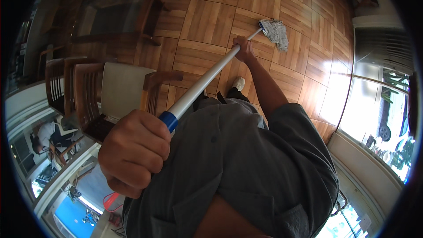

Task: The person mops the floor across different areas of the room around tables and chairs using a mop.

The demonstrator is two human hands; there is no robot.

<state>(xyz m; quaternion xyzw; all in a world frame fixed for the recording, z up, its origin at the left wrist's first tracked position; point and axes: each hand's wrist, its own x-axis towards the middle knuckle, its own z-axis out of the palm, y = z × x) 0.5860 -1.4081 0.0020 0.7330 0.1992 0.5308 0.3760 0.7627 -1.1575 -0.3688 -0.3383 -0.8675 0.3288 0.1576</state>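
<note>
A mop with a pale grey pole (pixel 206 79) slants across in front of my body. Its blue-capped upper end is in the fist of my left hand (pixel 135 152), close at the lower left. Farther down the pole, my right hand (pixel 243 48) is wrapped round it, the arm stretched forward. The mop head (pixel 276 34), a bundle of greyish-white strands on a blue holder, lies spread on the wood-patterned floor (pixel 211 24) ahead and to the right. One light shoe (pixel 239 83) shows below my right forearm.
Wooden chairs (pixel 88 94) with slatted sides stand close on my left. Beyond them is a dark wooden cabinet or table with a glass panel (pixel 115 13). On the right, a glass door (pixel 368 92) lets in bright light that glares on the floor.
</note>
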